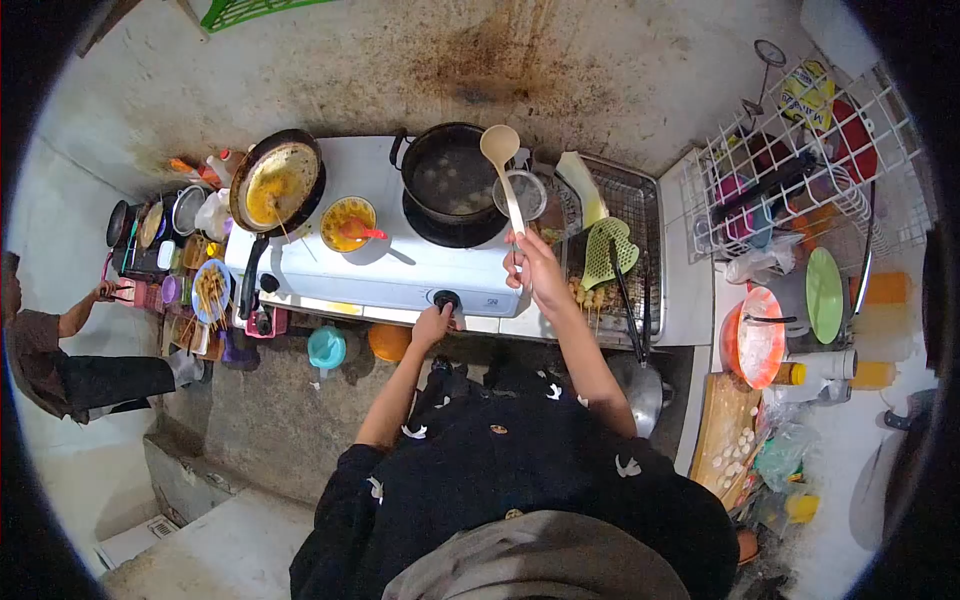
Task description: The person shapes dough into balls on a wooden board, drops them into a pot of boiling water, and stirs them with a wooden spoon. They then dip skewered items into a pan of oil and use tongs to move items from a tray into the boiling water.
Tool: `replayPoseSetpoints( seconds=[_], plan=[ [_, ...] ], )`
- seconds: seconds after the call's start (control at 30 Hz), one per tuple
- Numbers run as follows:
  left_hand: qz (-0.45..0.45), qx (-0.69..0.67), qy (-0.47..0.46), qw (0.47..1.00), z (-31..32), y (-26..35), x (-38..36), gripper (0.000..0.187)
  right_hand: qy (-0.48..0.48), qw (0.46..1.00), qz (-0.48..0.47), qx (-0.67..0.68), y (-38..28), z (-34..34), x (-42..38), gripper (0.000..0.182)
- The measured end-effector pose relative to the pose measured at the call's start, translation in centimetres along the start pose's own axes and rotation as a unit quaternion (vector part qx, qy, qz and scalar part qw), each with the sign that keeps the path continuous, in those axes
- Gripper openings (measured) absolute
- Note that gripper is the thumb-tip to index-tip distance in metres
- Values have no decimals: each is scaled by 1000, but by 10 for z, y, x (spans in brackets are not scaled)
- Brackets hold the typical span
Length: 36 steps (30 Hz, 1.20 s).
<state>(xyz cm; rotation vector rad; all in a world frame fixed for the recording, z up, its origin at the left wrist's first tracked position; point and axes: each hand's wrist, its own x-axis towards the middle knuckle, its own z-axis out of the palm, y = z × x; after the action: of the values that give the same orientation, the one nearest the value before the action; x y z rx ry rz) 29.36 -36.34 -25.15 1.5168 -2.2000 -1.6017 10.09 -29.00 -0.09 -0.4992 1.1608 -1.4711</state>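
My right hand (537,270) is closed round the handle of a beige ladle (501,146). The ladle's bowl is raised at the right edge of a dark wok (450,172) with liquid and small bits in it. At the front of the white gas stove (365,268), my left hand (433,325) grips the black stove knob (445,299). Left of the wok stands a bowl (335,212) of yellow sauce with a red spoon (360,231) in it. A frying pan (262,180) with yellow residue rests on the left burner.
Right of the stove, a green slotted spatula (609,252) and skewers (594,298) lie on a wire-rack tray (650,220). A white wire rack (705,170) hangs farther right, above a cutting board (722,425). Another person (60,345) stands at far left, near a plate of skewers (211,292).
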Motion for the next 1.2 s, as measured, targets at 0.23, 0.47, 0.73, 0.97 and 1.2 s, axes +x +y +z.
replayPoseSetpoints(
  seconds=[0.23,0.47,0.73,0.97,1.2],
  plan=[
    [0,108,97,989,-3,29,-23,51,17,1000,0,11,0,-1,-4,21],
    [-24,120,100,987,-3,36,-29,51,3,1000,5,17,4,-6,-3,20],
    [-33,132,103,985,-9,54,-42,53,11,1000,8,18,6,-5,-5,20],
    [-31,139,104,984,-12,60,-46,51,15,1000,16,7,4,-2,-7,20],
    [-21,178,111,977,-12,60,-44,51,2,1000,13,18,7,-4,-6,20]
  ],
)
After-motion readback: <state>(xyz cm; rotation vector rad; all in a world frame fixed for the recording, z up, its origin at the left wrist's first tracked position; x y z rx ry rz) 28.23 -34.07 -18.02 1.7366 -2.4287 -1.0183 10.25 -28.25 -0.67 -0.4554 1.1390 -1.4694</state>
